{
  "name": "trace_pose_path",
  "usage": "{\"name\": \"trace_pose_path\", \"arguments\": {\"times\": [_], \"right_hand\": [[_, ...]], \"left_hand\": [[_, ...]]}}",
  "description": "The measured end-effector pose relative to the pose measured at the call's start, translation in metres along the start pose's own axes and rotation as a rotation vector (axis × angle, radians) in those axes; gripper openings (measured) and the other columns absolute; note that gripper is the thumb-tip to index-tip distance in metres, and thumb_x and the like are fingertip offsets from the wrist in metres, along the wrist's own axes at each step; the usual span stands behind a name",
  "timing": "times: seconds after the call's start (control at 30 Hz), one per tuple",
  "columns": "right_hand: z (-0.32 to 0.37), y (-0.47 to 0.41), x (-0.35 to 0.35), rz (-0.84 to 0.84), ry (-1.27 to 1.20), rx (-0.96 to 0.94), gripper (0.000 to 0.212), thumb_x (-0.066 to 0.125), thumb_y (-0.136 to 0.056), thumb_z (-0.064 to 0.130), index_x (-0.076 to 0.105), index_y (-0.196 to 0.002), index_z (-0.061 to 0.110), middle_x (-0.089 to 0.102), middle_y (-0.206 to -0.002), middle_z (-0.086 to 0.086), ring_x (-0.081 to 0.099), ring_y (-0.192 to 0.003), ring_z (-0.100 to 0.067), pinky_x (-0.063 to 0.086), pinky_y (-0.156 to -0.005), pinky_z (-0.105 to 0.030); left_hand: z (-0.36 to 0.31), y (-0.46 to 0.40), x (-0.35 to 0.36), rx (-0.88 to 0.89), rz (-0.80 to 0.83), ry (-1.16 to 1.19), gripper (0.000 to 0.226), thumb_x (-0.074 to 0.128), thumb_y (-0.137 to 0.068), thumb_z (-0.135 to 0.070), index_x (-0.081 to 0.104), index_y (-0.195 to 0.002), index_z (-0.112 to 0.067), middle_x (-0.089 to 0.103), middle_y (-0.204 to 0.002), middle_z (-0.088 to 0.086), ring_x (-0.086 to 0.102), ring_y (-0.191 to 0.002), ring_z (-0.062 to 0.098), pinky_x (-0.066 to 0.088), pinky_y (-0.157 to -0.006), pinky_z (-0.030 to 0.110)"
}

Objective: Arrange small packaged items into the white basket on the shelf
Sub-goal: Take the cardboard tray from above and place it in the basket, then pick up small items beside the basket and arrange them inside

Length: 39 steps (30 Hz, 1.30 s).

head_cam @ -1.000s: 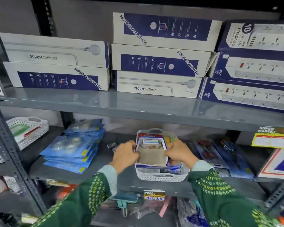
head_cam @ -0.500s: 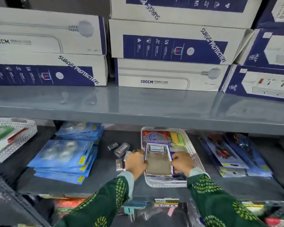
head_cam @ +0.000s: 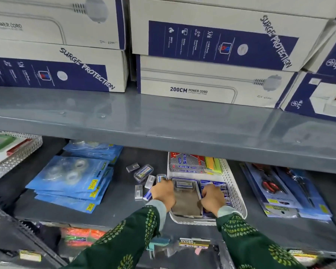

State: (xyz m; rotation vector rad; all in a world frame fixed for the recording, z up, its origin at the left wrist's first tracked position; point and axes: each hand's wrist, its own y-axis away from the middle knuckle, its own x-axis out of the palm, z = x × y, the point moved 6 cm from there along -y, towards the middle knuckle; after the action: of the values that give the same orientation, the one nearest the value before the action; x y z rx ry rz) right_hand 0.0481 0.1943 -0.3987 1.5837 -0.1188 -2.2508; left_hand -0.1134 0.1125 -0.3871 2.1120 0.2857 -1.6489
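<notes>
The white perforated basket (head_cam: 233, 188) stands on the lower shelf. A flat carded pack (head_cam: 185, 199) with a grey-brown back lies in it, with blue packs (head_cam: 214, 185) to its right and a red and silver box (head_cam: 186, 163) at the back. My left hand (head_cam: 163, 193) grips the carded pack's left edge at the basket's left wall. My right hand (head_cam: 212, 198) is closed on the pack's right edge, over the blue packs. Several small packaged items (head_cam: 143, 171) lie loose on the shelf just left of the basket.
A pile of blue tape packs (head_cam: 70, 181) lies to the left, and another white basket (head_cam: 14, 156) at far left. Scissors packs (head_cam: 279, 191) lie to the right. The upper shelf (head_cam: 163, 123) overhangs closely, loaded with power-strip boxes (head_cam: 208, 82).
The view has moved in closer and lower. Both hands have pushed the carded pack down and deeper into the basket, still gripping its two edges.
</notes>
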Motion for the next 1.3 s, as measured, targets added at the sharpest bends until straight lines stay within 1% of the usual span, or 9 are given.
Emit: {"name": "trace_pose_path", "arguments": {"times": [0.17, 0.33, 0.5, 0.6, 0.73, 0.87, 1.0, 1.17, 1.3], "right_hand": [[-0.004, -0.005, 0.007, 0.051, 0.065, -0.057, 0.013, 0.067, -0.077, 0.012, 0.064, -0.09, 0.011, 0.069, -0.097, -0.008, 0.065, -0.094, -0.024, 0.048, -0.073, -0.026], [0.01, -0.022, -0.002, 0.165, 0.179, -0.095, 0.03, 0.077, -0.071, 0.033, 0.055, -0.063, 0.016, 0.061, -0.057, 0.001, 0.063, -0.055, -0.014, 0.055, -0.061, -0.025], [0.088, -0.019, -0.034, -0.157, 0.094, -0.319, 0.008, 0.061, -0.081, 0.014, 0.066, -0.076, 0.018, 0.071, -0.087, -0.002, 0.065, -0.081, -0.021, 0.05, -0.073, -0.028], [0.141, -0.003, -0.019, -0.146, 0.015, -0.522, 0.01, 0.062, -0.086, 0.014, 0.067, -0.085, 0.023, 0.07, -0.09, 0.002, 0.066, -0.083, -0.018, 0.053, -0.077, -0.03], [0.185, 0.0, 0.016, -0.12, 0.089, -0.714, 0.012, 0.064, -0.083, 0.018, 0.064, -0.095, 0.021, 0.068, -0.104, -0.001, 0.063, -0.096, -0.024, 0.05, -0.083, -0.034], [0.191, -0.015, 0.052, -0.067, 0.337, -0.667, 0.042, 0.067, -0.084, 0.023, 0.056, -0.124, 0.017, 0.065, -0.122, -0.008, 0.053, -0.116, -0.029, 0.043, -0.098, -0.037], [0.189, -0.025, 0.065, -0.064, 0.441, -0.609, 0.064, 0.067, -0.084, 0.027, 0.038, -0.141, 0.016, 0.065, -0.123, -0.011, 0.047, -0.12, -0.03, 0.034, -0.1, -0.04], [0.194, -0.021, 0.073, -0.032, 0.45, -0.591, 0.061, 0.065, -0.087, 0.023, 0.036, -0.138, 0.009, 0.06, -0.126, -0.018, 0.048, -0.12, -0.034, 0.034, -0.1, -0.043], [0.199, -0.013, 0.071, -0.05, 0.356, -0.602, 0.057, 0.069, -0.081, 0.013, 0.041, -0.13, 0.011, 0.063, -0.124, -0.016, 0.054, -0.118, -0.036, 0.04, -0.099, -0.044]], "left_hand": [[0.007, -0.002, 0.003, 0.029, -0.039, 0.188, 0.042, 0.074, -0.074, -0.039, 0.06, -0.107, -0.017, 0.055, -0.116, 0.008, 0.065, -0.097, 0.03, 0.052, -0.078, 0.036], [0.033, 0.004, -0.001, 0.169, -0.192, 0.529, 0.033, 0.062, -0.087, -0.044, 0.063, -0.11, -0.02, 0.046, -0.119, 0.006, 0.062, -0.093, 0.029, 0.051, -0.086, 0.035], [0.096, 0.001, -0.012, 0.003, -0.36, 0.64, 0.039, 0.057, -0.083, -0.012, 0.061, -0.121, -0.022, 0.05, -0.128, 0.007, 0.06, -0.107, 0.032, 0.051, -0.093, 0.042], [0.127, -0.009, -0.008, -0.103, -0.208, 0.516, 0.053, 0.057, -0.075, -0.015, 0.057, -0.127, -0.024, 0.047, -0.133, 0.006, 0.05, -0.119, 0.031, 0.045, -0.101, 0.04], [0.138, -0.011, 0.001, -0.028, -0.009, 0.334, 0.069, 0.061, -0.072, -0.035, 0.045, -0.139, -0.028, 0.044, -0.138, 0.008, 0.043, -0.128, 0.031, 0.032, -0.109, 0.037], [0.134, -0.008, 0.014, 0.008, 0.108, 0.269, 0.076, 0.064, -0.072, -0.025, 0.038, -0.143, -0.019, 0.042, -0.142, 0.008, 0.043, -0.13, 0.031, 0.036, -0.109, 0.035], [0.132, -0.007, 0.016, 0.026, 0.074, 0.253, 0.07, 0.061, -0.074, -0.026, 0.04, -0.14, -0.019, 0.045, -0.143, 0.006, 0.045, -0.128, 0.028, 0.039, -0.107, 0.033], [0.132, -0.003, 0.013, 0.041, -0.01, 0.258, 0.057, 0.056, -0.084, -0.02, 0.042, -0.138, -0.018, 0.048, -0.138, 0.006, 0.048, -0.124, 0.028, 0.041, -0.104, 0.035], [0.14, 0.004, 0.012, 0.008, -0.054, 0.262, 0.057, 0.056, -0.072, -0.025, 0.049, -0.128, -0.019, 0.052, -0.122, 0.006, 0.057, -0.11, 0.03, 0.05, -0.091, 0.039]]}}
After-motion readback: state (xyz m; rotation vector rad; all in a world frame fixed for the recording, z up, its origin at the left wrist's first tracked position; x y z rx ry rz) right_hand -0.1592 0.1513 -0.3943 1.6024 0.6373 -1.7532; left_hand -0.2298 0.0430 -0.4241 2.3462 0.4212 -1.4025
